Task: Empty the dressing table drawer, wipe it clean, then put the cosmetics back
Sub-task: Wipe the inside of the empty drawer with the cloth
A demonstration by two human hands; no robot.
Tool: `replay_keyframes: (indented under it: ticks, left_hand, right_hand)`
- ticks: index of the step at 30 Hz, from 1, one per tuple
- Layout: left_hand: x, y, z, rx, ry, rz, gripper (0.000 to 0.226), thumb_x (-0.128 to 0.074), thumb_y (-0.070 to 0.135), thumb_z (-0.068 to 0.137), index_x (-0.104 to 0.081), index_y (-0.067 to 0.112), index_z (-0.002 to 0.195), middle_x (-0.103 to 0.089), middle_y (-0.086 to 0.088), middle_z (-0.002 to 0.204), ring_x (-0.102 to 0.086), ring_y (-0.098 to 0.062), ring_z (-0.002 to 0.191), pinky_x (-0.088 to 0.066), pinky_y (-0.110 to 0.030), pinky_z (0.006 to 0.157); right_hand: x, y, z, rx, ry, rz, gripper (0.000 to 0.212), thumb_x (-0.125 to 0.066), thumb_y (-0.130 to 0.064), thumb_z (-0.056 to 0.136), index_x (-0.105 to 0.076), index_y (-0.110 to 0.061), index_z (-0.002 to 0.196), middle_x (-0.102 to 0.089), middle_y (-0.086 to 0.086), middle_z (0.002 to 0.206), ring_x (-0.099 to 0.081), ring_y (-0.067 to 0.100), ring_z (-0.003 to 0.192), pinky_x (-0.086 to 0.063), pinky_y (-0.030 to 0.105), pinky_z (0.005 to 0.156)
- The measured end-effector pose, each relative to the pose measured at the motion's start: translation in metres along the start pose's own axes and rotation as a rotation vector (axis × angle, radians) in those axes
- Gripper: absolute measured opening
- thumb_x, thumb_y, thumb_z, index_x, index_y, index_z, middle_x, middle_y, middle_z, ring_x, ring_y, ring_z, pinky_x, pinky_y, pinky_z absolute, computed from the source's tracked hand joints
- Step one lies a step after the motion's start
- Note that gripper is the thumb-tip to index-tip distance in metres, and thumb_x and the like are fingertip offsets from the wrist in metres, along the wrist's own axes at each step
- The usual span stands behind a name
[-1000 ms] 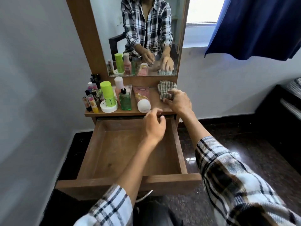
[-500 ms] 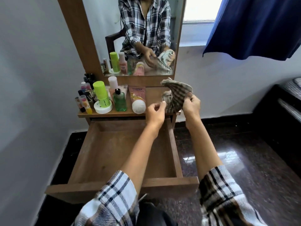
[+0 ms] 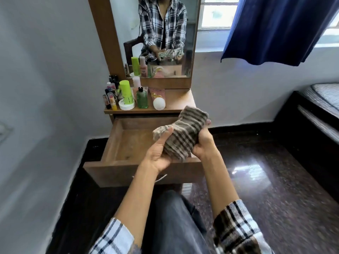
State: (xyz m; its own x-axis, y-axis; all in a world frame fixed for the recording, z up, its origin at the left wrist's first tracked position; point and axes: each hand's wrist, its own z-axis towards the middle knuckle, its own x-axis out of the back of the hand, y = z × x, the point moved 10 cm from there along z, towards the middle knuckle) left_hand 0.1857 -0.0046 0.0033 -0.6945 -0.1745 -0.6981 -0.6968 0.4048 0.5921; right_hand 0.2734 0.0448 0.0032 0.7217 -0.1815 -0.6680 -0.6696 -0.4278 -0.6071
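So the cloth (image 3: 183,136) has come off the tabletop (image 3: 180,99), where it was lying a second ago, and it's now bunched up in mid-air over the right side of the open drawer (image 3: 128,143). Both hands have pulled back toward the body with it.

Only the head view to go on. Left hand (image 3: 158,153) is clenched around the lower end of the cloth, thumb on top. Right hand (image 3: 202,142) grips the far side, fingers wrapped behind it. The drawer looks empty down to bare wood, so I'd say the wiping step is about to start. The cosmetics (image 3: 132,98) are all crowded on the left half of the tabletop, right by the front edge above the drawer.

What could go wrong, imo: the white-capped tube (image 3: 158,100) and green bottle (image 3: 142,98) sit close to that edge, so a sleeve or a sloppy wipe at the back of the drawer could knock them in. Pressing hard on the front of a drawer pulled this far out might also tip or strain it.
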Motion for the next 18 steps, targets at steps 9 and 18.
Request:
replay_keyframes:
  ticks: [9,18]
  left_hand:
    - [0.036,0.014,-0.051,-0.085,-0.150,-0.073,0.054,-0.056,0.051,0.083,-0.071,0.004,0.105,-0.069,-0.015,0.106,-0.068,-0.027,0.093,-0.057,-0.038,0.077]
    - [0.065,0.027,-0.056,0.031,0.054,0.280,0.039,-0.062,0.024,0.085,-0.061,-0.001,0.115,-0.067,-0.022,0.107,-0.069,-0.030,0.089,-0.058,-0.041,0.076]
  right_hand:
    - [-0.009,0.017,-0.029,0.124,-0.109,-0.421,0.012,-0.056,0.002,0.090,-0.063,-0.007,0.089,-0.072,0.006,0.071,-0.070,0.017,0.062,-0.059,0.031,0.057]
    - [-0.049,0.026,-0.038,0.213,-0.257,-0.526,0.046,-0.060,0.014,0.081,-0.052,-0.009,0.119,-0.065,0.012,0.101,-0.065,0.023,0.088,-0.057,0.034,0.078]
